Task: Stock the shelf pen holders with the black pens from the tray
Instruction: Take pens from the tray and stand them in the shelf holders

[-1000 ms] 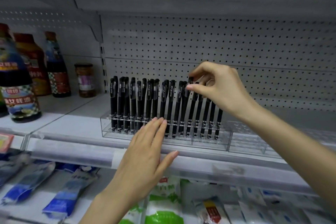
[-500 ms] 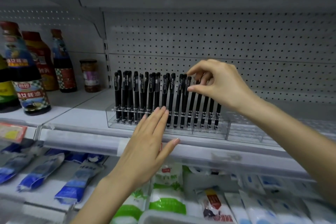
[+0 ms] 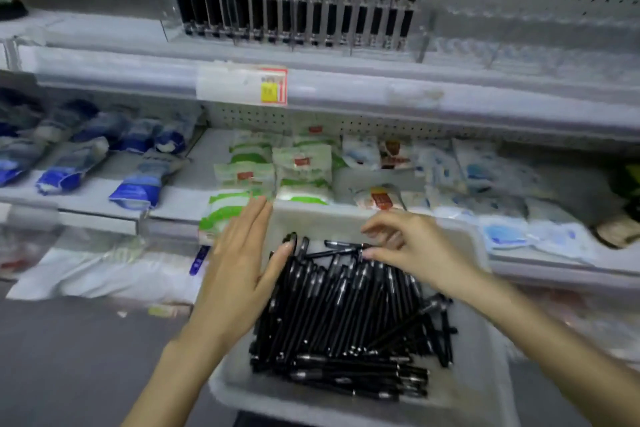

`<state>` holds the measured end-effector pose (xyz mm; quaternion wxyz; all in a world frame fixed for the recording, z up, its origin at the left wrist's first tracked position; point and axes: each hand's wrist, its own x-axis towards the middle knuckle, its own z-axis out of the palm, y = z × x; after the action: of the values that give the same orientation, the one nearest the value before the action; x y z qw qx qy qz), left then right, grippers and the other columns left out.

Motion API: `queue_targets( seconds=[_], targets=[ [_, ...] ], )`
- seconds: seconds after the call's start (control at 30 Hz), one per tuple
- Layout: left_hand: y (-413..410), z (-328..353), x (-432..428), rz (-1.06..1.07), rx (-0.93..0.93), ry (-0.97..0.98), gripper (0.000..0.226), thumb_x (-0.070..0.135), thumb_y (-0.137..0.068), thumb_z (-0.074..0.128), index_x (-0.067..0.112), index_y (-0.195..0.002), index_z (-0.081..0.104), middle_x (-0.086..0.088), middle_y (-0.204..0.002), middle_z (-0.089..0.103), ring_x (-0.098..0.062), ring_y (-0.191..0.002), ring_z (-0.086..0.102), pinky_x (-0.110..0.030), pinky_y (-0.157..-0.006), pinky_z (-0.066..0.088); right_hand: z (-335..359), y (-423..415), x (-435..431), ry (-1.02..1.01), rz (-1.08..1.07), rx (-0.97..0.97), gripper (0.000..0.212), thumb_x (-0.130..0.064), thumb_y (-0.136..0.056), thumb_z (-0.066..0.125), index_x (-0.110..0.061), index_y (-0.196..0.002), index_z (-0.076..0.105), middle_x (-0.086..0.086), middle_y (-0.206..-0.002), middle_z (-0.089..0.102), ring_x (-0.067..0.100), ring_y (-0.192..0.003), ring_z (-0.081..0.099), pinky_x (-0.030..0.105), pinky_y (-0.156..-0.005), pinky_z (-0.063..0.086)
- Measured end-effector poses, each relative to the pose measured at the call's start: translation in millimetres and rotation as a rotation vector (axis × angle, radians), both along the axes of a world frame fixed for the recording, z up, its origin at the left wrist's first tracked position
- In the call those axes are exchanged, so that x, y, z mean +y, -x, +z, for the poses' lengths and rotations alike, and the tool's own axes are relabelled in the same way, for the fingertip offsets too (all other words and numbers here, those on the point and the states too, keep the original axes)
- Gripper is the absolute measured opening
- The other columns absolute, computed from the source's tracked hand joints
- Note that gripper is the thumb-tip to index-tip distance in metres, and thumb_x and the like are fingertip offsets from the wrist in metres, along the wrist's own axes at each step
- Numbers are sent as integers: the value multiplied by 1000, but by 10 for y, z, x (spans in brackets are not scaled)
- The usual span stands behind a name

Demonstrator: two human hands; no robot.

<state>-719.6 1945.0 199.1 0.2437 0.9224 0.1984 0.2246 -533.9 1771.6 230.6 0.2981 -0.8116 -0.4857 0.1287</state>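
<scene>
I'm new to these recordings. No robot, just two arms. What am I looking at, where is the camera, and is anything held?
There is no machine: a person works bare-handed, and the one camera sits on their head, looking down. The left hand is flat, fingers straight, over the left edge of a white tray holding a heap of black pens. The right hand reaches with curved fingers for one at the heap's far end; blur hides whether it grips yet. Above, a clear pen holder on the shelf holds a row of upright pens. Packets lie on the level below.
</scene>
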Motion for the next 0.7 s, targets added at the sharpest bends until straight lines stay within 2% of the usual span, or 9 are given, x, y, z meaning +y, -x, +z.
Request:
queue_targets(
  seconds=[0.07, 0.17, 0.3, 0.43, 0.57, 0.63, 0.7],
  targets=[
    [69, -237, 24, 34, 93, 21, 81, 69, -88, 18, 19, -152, 23, 8, -158, 17, 2, -142, 8, -19, -116, 4, -341, 9, -85, 102, -46, 36, 32, -30, -77, 76, -20, -107, 66, -6, -100, 63, 10, -92, 60, 25, -78, 50],
    [115, -450, 42, 30, 165, 61, 87, 73, -86, 15, 18, -153, 19, 8, -159, 10, -6, -146, 5, -26, -119, 5, -604, 59, -141, 209, -75, -69, 44, -37, -82, 70, -19, -121, 61, -3, -115, 59, 14, -112, 52, 25, -92, 41],
    [120, -517, -22, 24, 159, 107, 83, 68, -86, 18, 20, -154, 10, 15, -159, -3, 5, -143, -8, -17, -116, -2, -740, 148, -111, 262, -89, -167, 57, -39, -89, 60, -13, -138, 47, 0, -123, 49, 16, -122, 39, 23, -101, 30],
    [124, -528, -55, 29, 144, 102, 81, 65, -88, 20, 20, -153, 7, 15, -159, -6, 5, -143, -10, -14, -114, -4, -835, 194, -106, 251, -112, -182, 61, -39, -90, 59, -8, -140, 43, 1, -119, 40, 15, -120, 37, 23, -103, 31],
    [114, -549, -52, 37, 127, 96, 78, 63, -90, 23, 19, -153, 7, 14, -159, -4, 6, -143, -10, -9, -112, -7, -904, 240, -115, 181, -140, -133, 58, -39, -87, 63, -13, -136, 43, -3, -118, 37, 11, -118, 38, 22, -100, 35],
    [104, -564, -48, 40, 122, 90, 77, 61, -91, 26, 19, -153, 6, 13, -159, -4, 5, -143, -9, -8, -112, -7, -905, 289, -107, 102, -172, -46, 52, -38, -85, 66, -17, -128, 46, -9, -109, 40, 5, -102, 43, 17, -87, 37],
    [98, -581, -46, 36, 112, 76, 76, 61, -92, 25, 19, -152, 6, 13, -159, -3, 4, -143, -9, -9, -112, -6, -880, 353, -87, 6, -231, 126, 41, -34, -82, 70, -23, -115, 47, -11, -94, 49, 4, -78, 50, 13, -72, 40]
  ],
)
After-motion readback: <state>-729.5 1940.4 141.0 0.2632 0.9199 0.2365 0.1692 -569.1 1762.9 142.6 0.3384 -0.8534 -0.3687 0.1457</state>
